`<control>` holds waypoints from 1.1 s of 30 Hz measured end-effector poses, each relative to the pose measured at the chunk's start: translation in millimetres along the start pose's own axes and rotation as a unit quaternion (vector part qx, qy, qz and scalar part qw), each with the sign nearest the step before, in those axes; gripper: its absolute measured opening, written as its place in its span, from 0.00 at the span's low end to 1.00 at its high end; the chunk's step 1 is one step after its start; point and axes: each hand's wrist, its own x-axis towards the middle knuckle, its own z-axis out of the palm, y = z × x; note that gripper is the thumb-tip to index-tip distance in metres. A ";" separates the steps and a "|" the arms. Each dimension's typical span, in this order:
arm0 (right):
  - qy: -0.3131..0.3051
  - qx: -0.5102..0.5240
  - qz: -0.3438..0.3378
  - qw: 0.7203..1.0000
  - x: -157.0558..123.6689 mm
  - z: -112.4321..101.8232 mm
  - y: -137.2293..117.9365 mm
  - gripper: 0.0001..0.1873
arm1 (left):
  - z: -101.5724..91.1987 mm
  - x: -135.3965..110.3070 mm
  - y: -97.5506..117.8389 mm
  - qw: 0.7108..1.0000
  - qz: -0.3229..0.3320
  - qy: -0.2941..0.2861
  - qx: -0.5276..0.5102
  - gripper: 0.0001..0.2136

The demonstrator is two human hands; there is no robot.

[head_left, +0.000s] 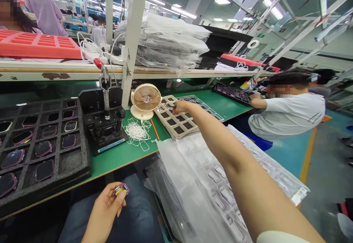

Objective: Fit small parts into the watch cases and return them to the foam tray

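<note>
My left hand (106, 206) is low over my lap, its fingers gripping a small smartwatch body (121, 189) with a pink rim and a yellow glint. My right arm stretches across the bench, and my right hand (179, 107) rests at the far edge of a beige tray (176, 121) with dark square cells. Small items lie under its fingers, too small to make out. To the left, a black foam tray (57, 165) holds several similar watch bodies (44, 148) in its cells.
A black hand press (103, 125) with a red-tipped lever stands on the green bench (132, 158), next to a cream fan (146, 97) and white cord loops (136, 132). Plastic-wrapped trays (220, 184) lie under my right arm. A co-worker (286, 114) sits at the right.
</note>
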 end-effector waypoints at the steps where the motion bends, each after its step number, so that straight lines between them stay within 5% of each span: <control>1: -0.002 0.008 -0.008 1.000 -1.7 -0.1 1.6 0.16 | 0.3 0.5 -2.5 1.000 -0.001 0.000 -0.002 0.28; 6: 0.031 0.049 -0.028 0.998 -14.7 -4.6 7.7 0.15 | 0.5 2.9 -11.8 1.000 0.004 0.007 0.006 0.28; 11: 0.151 0.115 -0.061 0.980 -54.5 -12.7 15.2 0.14 | -1.8 3.3 -6.0 0.999 0.031 0.040 0.013 0.25; 16: 0.220 0.203 -0.174 0.938 -139.8 29.5 -28.9 0.18 | 0.4 1.6 19.5 0.994 0.055 -0.016 0.096 0.15; 19: 0.119 0.398 -0.334 0.846 -206.7 78.9 -80.9 0.20 | 5.7 2.6 29.2 0.977 0.125 -0.039 0.167 0.09; 23: -0.094 0.512 -0.298 0.800 -269.4 131.8 -141.0 0.17 | 8.3 2.3 26.0 0.908 0.324 0.006 0.265 0.05; 28: -0.169 0.608 -0.213 0.746 -279.6 152.8 -169.0 0.18 | 2.6 1.2 16.7 0.801 0.481 0.045 0.354 0.13; 33: -0.210 0.634 -0.137 0.732 -276.4 154.3 -177.4 0.21 | -1.6 1.3 12.9 0.759 0.511 0.076 0.396 0.16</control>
